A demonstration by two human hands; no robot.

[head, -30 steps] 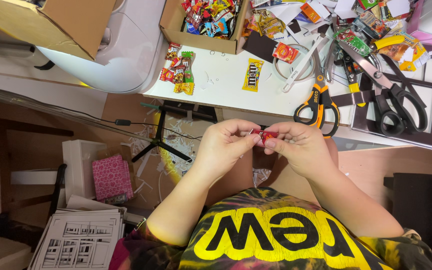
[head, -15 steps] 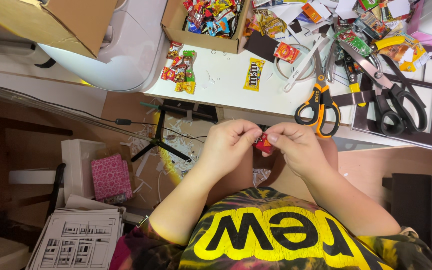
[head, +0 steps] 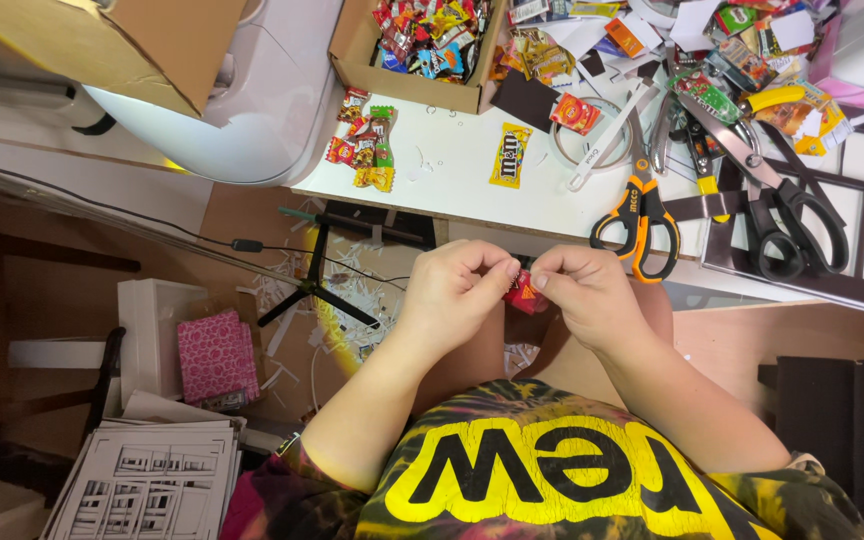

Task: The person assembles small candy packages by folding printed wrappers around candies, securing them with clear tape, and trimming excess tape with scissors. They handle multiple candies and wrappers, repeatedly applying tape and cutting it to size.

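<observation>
Left hand (head: 452, 290) and right hand (head: 582, 295) close together over the lap, fingers of both pinching a small red candy wrapper (head: 525, 293) between them, just below the white surface (head: 452, 180), orange scissors (head: 637, 215) near, box of candy (head: 422, 45) farther up

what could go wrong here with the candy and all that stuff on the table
The small red candy is pinched between left hand and right hand off the table edge; a slip could drop it into the paper scraps below. The orange-handled scissors overhang the white table edge and could be knocked off.
</observation>
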